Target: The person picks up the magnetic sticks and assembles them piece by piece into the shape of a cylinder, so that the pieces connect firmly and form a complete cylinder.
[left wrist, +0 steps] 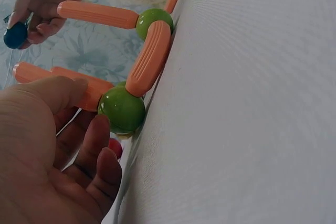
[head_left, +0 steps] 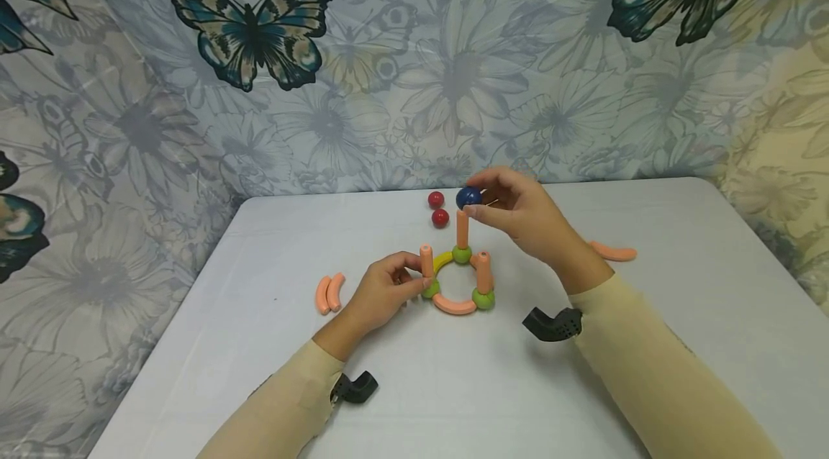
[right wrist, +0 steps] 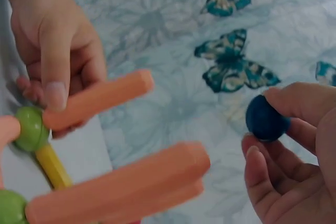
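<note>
My right hand (head_left: 534,221) pinches a blue ball (head_left: 468,197) between thumb and fingers, close over the top of the rear upright orange stick (head_left: 462,231). Whether the two touch, I cannot tell. My left hand (head_left: 381,292) pinches the left upright stick (left wrist: 90,92) low down, by its green ball (left wrist: 123,109). On the table, curved orange (head_left: 455,307) and yellow (head_left: 442,260) sticks join three green balls in a ring. The front right green ball (head_left: 483,299) bears a third upright orange stick (head_left: 483,273). In the right wrist view the blue ball (right wrist: 266,119) appears clear of the sticks.
Two red balls (head_left: 440,218) lie behind the ring on the white table (head_left: 414,401). Two curved orange sticks (head_left: 328,293) lie to the left, and another curved stick (head_left: 614,252) is beyond my right forearm. A butterfly-patterned cloth (head_left: 453,106) hangs behind the table.
</note>
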The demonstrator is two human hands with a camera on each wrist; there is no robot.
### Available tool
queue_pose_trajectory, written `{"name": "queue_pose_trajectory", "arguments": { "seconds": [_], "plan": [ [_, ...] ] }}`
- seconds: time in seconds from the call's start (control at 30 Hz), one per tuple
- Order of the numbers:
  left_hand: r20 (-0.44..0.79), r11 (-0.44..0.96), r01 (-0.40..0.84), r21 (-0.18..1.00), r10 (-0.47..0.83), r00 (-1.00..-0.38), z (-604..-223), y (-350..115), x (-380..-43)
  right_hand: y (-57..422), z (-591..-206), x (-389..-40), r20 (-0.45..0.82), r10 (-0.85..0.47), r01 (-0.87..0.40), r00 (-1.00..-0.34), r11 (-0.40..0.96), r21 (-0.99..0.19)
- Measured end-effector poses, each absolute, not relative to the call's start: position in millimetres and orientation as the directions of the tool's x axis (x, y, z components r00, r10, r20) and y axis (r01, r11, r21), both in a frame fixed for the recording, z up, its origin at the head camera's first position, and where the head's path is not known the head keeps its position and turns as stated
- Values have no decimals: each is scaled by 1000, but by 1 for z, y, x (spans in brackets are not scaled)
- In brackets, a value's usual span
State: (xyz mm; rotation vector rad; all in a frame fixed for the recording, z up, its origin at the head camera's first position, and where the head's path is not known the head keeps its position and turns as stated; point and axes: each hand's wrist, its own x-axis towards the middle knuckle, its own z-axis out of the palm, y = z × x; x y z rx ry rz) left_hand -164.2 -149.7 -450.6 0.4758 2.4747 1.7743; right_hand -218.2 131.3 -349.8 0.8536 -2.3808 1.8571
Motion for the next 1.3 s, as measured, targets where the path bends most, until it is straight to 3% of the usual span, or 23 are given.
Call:
{"name": "queue_pose_trajectory", "arguments": {
  "seconds": [0.27,0.9,1.3],
  "plan": [
    [128,284,212,935,286,-950,-450,-150,-164,112,-350,-204,368,-564,-502,-740,98,-860],
    [171,266,256,930,304,-937,-452,-151,-165,89,-368,-201,320,-584,-525,-746,221,-822],
    [178,262,266,928,315,-932,-452,-151,-165,89,-368,-200,309,-578,-514,-756,230,-827]
  ]
}}
